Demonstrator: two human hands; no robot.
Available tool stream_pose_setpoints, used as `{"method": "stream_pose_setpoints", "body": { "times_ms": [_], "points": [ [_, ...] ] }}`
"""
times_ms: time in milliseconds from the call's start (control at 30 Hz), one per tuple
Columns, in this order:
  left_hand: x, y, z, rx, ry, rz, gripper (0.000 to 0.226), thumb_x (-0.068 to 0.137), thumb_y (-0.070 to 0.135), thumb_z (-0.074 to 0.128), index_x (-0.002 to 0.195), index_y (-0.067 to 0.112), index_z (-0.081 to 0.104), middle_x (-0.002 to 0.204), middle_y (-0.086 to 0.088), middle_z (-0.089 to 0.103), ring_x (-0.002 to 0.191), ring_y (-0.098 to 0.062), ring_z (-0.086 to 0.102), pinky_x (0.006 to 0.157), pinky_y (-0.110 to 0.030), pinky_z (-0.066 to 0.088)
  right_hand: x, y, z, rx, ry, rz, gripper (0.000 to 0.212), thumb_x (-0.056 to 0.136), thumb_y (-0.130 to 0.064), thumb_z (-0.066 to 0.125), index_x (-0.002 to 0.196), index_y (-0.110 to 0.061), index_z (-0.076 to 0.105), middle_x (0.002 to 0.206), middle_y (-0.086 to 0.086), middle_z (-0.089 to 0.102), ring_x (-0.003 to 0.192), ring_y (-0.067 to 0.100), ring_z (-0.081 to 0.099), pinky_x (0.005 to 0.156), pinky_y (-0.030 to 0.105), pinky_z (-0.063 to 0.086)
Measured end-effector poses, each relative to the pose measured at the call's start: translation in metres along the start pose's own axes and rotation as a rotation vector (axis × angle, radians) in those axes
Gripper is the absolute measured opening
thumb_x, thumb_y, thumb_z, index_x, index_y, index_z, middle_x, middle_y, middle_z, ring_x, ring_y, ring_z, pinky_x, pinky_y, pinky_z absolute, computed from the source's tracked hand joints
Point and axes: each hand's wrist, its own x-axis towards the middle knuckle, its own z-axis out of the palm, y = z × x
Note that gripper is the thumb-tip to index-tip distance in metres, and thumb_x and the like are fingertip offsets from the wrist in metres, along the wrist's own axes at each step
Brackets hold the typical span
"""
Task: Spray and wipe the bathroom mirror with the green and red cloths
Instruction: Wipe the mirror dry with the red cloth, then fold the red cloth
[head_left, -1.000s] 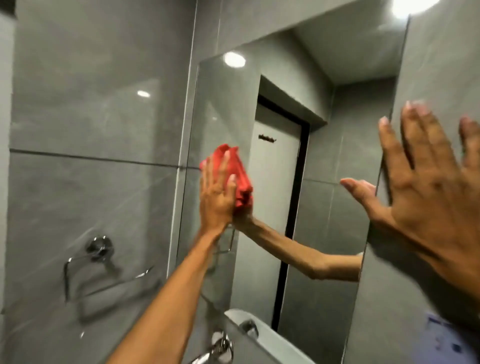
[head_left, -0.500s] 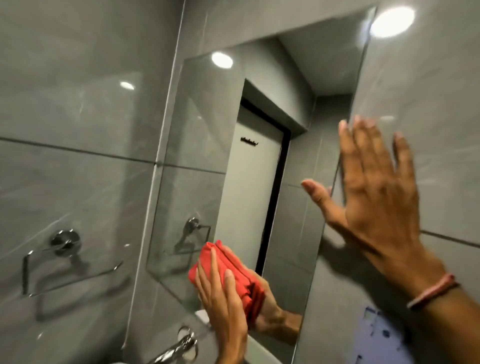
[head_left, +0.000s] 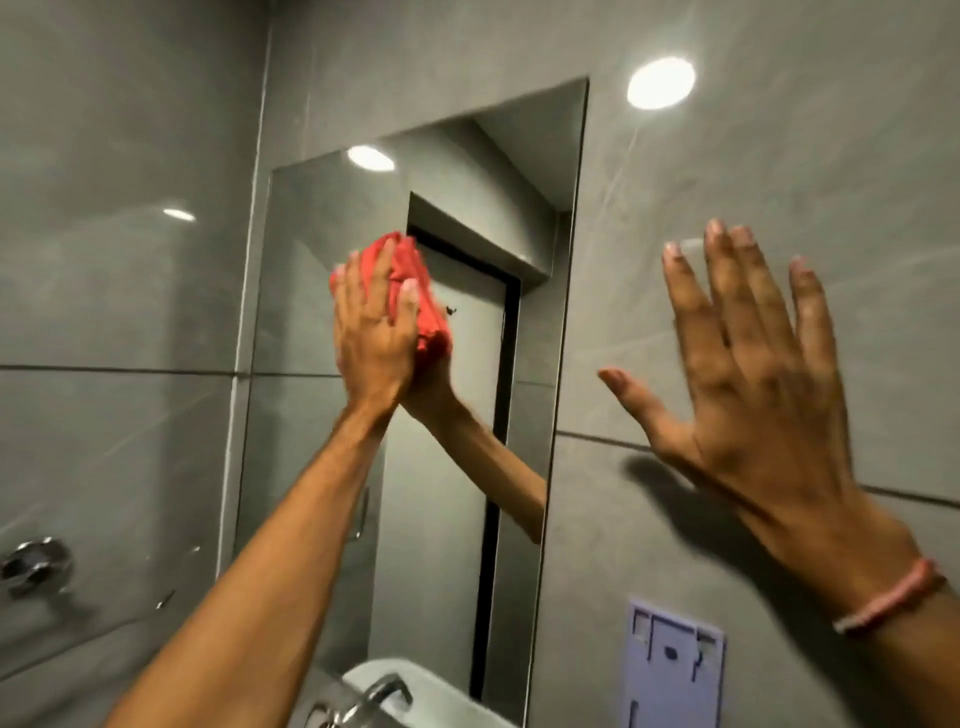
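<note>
- Against the glass at mid-height, the left hand (head_left: 374, 332) presses a bunched red cloth (head_left: 415, 291) flat to the bathroom mirror (head_left: 322, 415), fingers spread over the wad and the cloth pinned between palm and glass rather than pinched.
- Wiping with the red cloth appears to be the step in hand; the green cloth and any spray bottle are not in view, so whether spraying and the green-cloth pass are done cannot be told.
- Above the cloth, the upper part of the mirror looks clear of obvious streaks, as does the strip below the wrist, though the glare makes any fine film hard to judge; how much remains to wipe is uncertain.
- Left forearm reaches up and forward from the lower left, wrist nearly straight, hand upright with fingertips pointing up.
- Well to the right of the cloth, beyond the mirror's edge, the right hand (head_left: 769, 395) is open wide and holds nothing, fingers splayed before the grey wall tile (head_left: 779, 156); whether it touches the tile cannot be told.
- A pink wristband (head_left: 888, 597) circles the right wrist.
- Below the working arm, a tap (head_left: 374, 696) and basin rim (head_left: 441, 686) show.
</note>
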Motion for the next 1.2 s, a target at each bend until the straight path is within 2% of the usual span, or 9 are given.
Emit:
{"method": "stream_pose_setpoints", "body": {
  "times_ms": [167, 333, 567, 667, 800, 933, 1033, 1133, 1200],
  "points": [
    [-0.148, -0.058, -0.026, -0.001, 0.029, -0.328, 0.077, 0.09, 0.063, 0.034, 0.159, 0.029, 0.026, 0.172, -0.003, 0.013, 0.16, -0.023, 0.004, 0.128, -0.055, 0.012, -0.004, 0.002, 0.014, -0.221, -0.088, -0.057, 0.092, 0.092, -0.077, 0.028, 0.166, -0.023, 0.015, 0.174, 0.022, 0.003, 0.162, 0.038, 0.004, 0.126, 0.069, 0.005],
    [-0.302, 0.009, -0.002, -0.064, -0.01, -0.356, 0.073, 0.089, 0.058, 0.043, 0.156, 0.033, 0.031, 0.172, 0.001, 0.012, 0.16, -0.015, 0.0, 0.127, -0.05, 0.015, -0.001, 0.001, 0.015, -0.236, -0.089, -0.068, 0.09, 0.093, -0.076, 0.028, 0.166, -0.025, 0.014, 0.174, 0.022, 0.002, 0.162, 0.039, 0.003, 0.125, 0.071, 0.006],
    [-0.228, 0.117, 0.038, -0.123, 0.063, -0.142, 0.067, 0.094, 0.046, 0.047, 0.157, 0.028, 0.032, 0.169, -0.002, 0.025, 0.159, -0.02, 0.009, 0.128, -0.051, 0.015, -0.007, 0.012, -0.014, -0.154, -0.144, -0.055, 0.083, 0.096, -0.069, 0.032, 0.163, -0.02, 0.03, 0.171, 0.025, 0.019, 0.16, 0.039, 0.02, 0.126, 0.065, 0.019],
    [-0.117, 0.164, 0.043, -0.215, 0.072, 0.004, 0.068, 0.092, 0.031, 0.056, 0.156, 0.028, 0.033, 0.166, -0.002, 0.034, 0.158, -0.022, 0.017, 0.126, -0.058, 0.021, -0.014, 0.025, -0.036, 0.039, -0.054, -0.011, 0.079, 0.095, -0.064, 0.038, 0.158, -0.017, 0.042, 0.167, 0.022, 0.033, 0.156, 0.037, 0.033, 0.125, 0.058, 0.03],
    [-0.028, 0.23, 0.038, -0.448, 0.041, 0.13, 0.078, 0.083, 0.013, 0.057, 0.156, 0.018, 0.031, 0.152, -0.011, 0.05, 0.139, -0.032, 0.048, 0.112, -0.057, 0.044, -0.005, 0.047, -0.076, 0.678, 0.102, 0.314, 0.067, 0.09, -0.056, 0.055, 0.149, -0.024, 0.05, 0.152, 0.001, 0.056, 0.141, 0.015, 0.054, 0.117, 0.035, 0.047],
    [-0.061, 0.271, 0.039, -0.601, -0.109, 0.469, 0.089, 0.084, 0.009, 0.061, 0.158, 0.008, 0.013, 0.158, -0.02, 0.041, 0.146, -0.029, 0.044, 0.121, -0.047, 0.038, 0.018, 0.068, -0.116, 1.305, 0.134, 0.677, 0.069, 0.08, -0.059, 0.062, 0.139, -0.023, 0.059, 0.128, -0.002, 0.07, 0.117, 0.007, 0.069, 0.109, 0.039, 0.054],
    [-0.113, 0.299, 0.039, -0.668, -0.26, 0.721, 0.09, 0.086, 0.014, 0.07, 0.156, -0.001, 0.015, 0.164, -0.029, 0.025, 0.156, -0.029, 0.024, 0.127, -0.042, 0.027, 0.012, 0.075, -0.14, 1.566, 0.081, 0.74, 0.045, 0.084, -0.052, 0.072, 0.114, -0.019, 0.077, 0.108, 0.002, 0.082, 0.096, 0.014, 0.079, 0.078, 0.032, 0.063],
    [-0.166, 0.315, 0.029, -0.682, -0.345, 0.748, 0.106, 0.082, 0.028, 0.08, 0.155, -0.004, 0.012, 0.166, -0.025, 0.021, 0.158, -0.031, 0.017, 0.126, -0.053, 0.026, -0.027, 0.078, -0.158, 1.486, 0.247, 0.922, 0.034, 0.087, -0.034, 0.077, 0.113, -0.012, 0.077, 0.103, 0.006, 0.084, 0.091, 0.017, 0.082, 0.065, 0.025, 0.063],
    [-0.2, 0.315, 0.022, -0.745, -0.443, 0.576, 0.112, 0.078, 0.043, 0.081, 0.157, -0.001, 0.015, 0.168, -0.018, 0.022, 0.158, -0.026, 0.019, 0.126, -0.052, 0.028, -0.065, 0.084, -0.165, 1.45, 0.313, 1.029, 0.033, 0.092, -0.032, 0.074, 0.117, -0.011, 0.074, 0.104, 0.006, 0.084, 0.092, 0.019, 0.081, 0.069, 0.029, 0.064]
  ]
}}
